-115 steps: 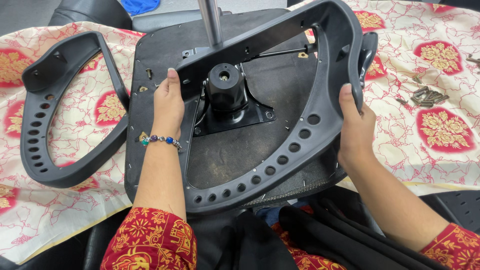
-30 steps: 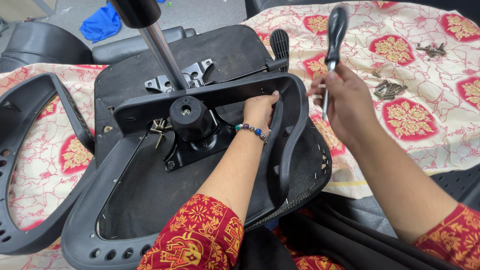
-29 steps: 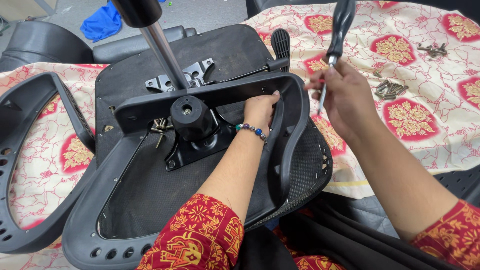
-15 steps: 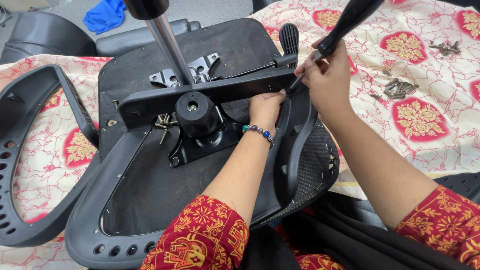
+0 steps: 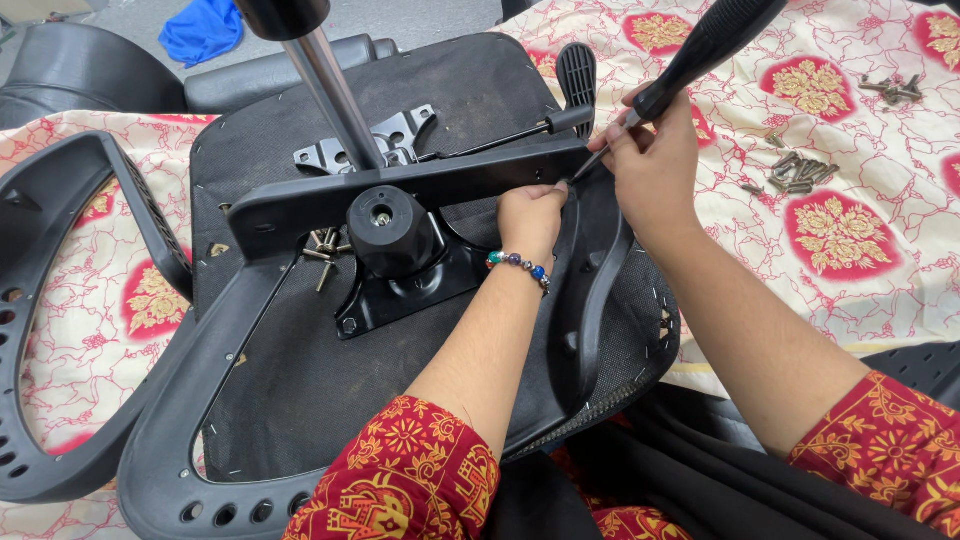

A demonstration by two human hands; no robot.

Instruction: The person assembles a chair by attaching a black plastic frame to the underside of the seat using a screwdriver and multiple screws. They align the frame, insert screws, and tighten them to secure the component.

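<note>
The fingers of the right hand (image 5: 655,165) are curled tight around a screwdriver (image 5: 690,55), gripped low on its black handle where the metal shaft begins. The shaft slants down and left, and its tip is set against the end of a black plastic armrest (image 5: 400,195), just beside the left hand (image 5: 530,215). The left hand's fingers are bent and pressed together against that same end of the armrest; whether something small is pinched under them cannot be told. A beaded bracelet (image 5: 520,265) is worn on the left wrist.

The armrest is laid across the underside of an upturned chair seat (image 5: 300,360), which rests on a cream cloth with red flower prints (image 5: 850,230). A black metal plate with a round hub (image 5: 395,245) is fixed at the middle of the seat, and a shiny metal column (image 5: 335,95) rises from it. A second armrest (image 5: 60,320) lies to the left, apart from the seat. Loose bolts (image 5: 795,170) are scattered on the cloth to the right of the hands.
</note>
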